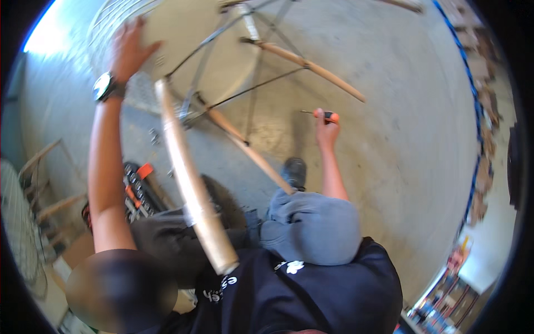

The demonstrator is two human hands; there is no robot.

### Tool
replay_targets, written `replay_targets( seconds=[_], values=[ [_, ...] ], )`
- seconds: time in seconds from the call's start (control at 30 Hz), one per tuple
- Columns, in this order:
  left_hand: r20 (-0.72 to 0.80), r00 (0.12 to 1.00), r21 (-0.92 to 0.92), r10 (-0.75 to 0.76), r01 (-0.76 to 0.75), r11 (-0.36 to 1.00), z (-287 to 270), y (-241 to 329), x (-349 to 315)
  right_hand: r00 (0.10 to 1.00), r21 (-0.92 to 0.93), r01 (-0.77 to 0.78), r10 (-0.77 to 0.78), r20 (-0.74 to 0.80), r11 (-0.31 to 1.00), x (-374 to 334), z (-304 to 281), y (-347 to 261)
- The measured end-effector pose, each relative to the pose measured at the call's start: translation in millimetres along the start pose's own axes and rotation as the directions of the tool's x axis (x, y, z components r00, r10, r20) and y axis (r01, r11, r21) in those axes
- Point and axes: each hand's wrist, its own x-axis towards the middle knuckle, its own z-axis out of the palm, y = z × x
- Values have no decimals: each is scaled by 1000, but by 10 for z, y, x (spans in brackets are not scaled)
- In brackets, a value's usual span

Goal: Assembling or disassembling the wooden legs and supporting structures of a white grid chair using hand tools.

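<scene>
In front of me lies an overturned piece of furniture with a pale round panel (192,50), wooden legs (320,72) and crossing dark metal rods (225,25). My left hand (128,50) rests near the panel's left edge with fingers spread, beside a ribbed pale rim. On that wrist is a watch. One wooden leg (192,183) points toward my chest; another (250,153) ends near my knee. My right hand (327,131) is closed around an orange and black screwdriver (331,117), held off to the right with its shaft pointing left, apart from the furniture.
At my left knee is an open tool case (142,189) with black and orange tools. Small metal parts (153,135) lie on the concrete floor (395,150). Similar wooden-legged furniture (41,161) stands at the far left. Blue edging (470,72) and brown cardboard pieces (481,106) run along the right.
</scene>
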Motion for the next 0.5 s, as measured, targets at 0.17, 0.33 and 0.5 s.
replay_targets(
  seconds=[0.17,0.33,0.5],
  values=[
    [-67,996,-19,-60,59,998,-14,-118,35,967,274,-168,213,-142,947,-3,-401,-12],
    [-23,992,0,-123,123,992,7,-222,123,795,868,-282,606,-28,410,84,-833,235],
    [-43,990,-11,-136,136,991,61,-310,57,796,956,-230,601,78,180,60,-1080,385]
  ],
)
